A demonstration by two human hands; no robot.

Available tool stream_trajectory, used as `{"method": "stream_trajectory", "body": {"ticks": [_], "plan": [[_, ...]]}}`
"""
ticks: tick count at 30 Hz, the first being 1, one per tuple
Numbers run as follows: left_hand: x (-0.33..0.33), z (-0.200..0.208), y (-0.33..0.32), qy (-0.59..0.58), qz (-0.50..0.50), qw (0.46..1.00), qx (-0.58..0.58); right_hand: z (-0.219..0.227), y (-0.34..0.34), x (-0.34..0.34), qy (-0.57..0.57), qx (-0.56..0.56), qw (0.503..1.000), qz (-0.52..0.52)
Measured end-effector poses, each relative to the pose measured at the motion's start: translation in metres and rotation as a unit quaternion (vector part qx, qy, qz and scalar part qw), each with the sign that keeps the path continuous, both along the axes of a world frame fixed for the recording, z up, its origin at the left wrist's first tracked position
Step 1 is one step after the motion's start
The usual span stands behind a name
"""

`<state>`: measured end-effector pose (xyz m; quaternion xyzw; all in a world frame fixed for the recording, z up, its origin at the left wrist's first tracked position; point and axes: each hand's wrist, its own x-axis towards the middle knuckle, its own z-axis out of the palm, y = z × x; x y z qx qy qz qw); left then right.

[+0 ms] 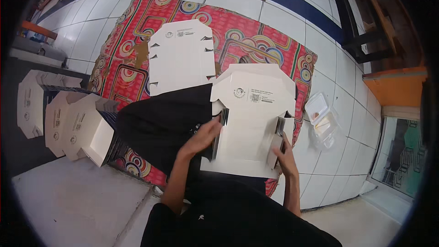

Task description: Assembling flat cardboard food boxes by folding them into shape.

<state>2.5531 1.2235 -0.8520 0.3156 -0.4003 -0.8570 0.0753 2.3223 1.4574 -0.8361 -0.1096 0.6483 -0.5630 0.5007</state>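
A black shirt point(238, 215) is closest, down at the bottom. Just past it, a white box point(249, 132) lies on the person's lap, with its wide end pointing away. It is only part folded. The middle is flat, and a flap stands up on each side. Dark edges show by the flaps, like many thin layers.

The left hand point(205, 138) is at the left flap point(218, 132). Its fingers are bent a little and touch the flap. The hand is blurry, so I cannot tell if it is squeezing. The right hand point(287, 158) is at the right flap point(275, 144). Its thumb is on the inner side and its fingers are by the outer side, a bit apart. I cannot tell if they pinch it.

Black cloth point(160, 116) covers the leg to the left of the box. Past that, a flat white sheet point(180, 64) with notched sides lies on a red mat point(274, 48) with bright rings. More white boxes point(77, 128) stand in a row on the left. On the right, a small open food tub point(324, 121) sits on white tiles point(322, 73).
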Motion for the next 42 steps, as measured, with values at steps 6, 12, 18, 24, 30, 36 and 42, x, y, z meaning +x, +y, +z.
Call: {"method": "stream_trajectory", "body": {"ticks": [6, 12, 18, 24, 30, 36, 42], "plan": [[-0.026, 0.044, 0.011, 0.044, 0.109, 0.953, -0.28, 0.018, -0.03, -0.005, 0.211, 0.088, 0.966, -0.12], [-0.044, 0.057, -0.013, -0.202, -0.176, 0.848, -0.458, 0.043, -0.068, -0.046, 0.274, 0.049, 0.949, -0.146], [-0.062, 0.038, -0.017, -0.26, -0.124, 0.836, -0.467, 0.035, -0.058, -0.051, 0.258, 0.167, 0.951, -0.018], [-0.04, 0.011, -0.004, -0.077, 0.122, 0.976, -0.165, 0.026, -0.067, -0.065, 0.31, 0.132, 0.936, -0.102], [-0.057, -0.003, 0.02, -0.232, 0.206, 0.848, -0.43, 0.039, -0.066, -0.067, 0.251, 0.119, 0.956, -0.095], [-0.054, 0.001, 0.021, -0.118, 0.141, 0.975, -0.125, 0.025, -0.051, -0.068, 0.223, 0.123, 0.959, -0.127], [-0.065, -0.003, 0.028, -0.168, 0.197, 0.937, -0.237, 0.085, -0.058, -0.046, 0.343, 0.23, 0.904, 0.108]]}}
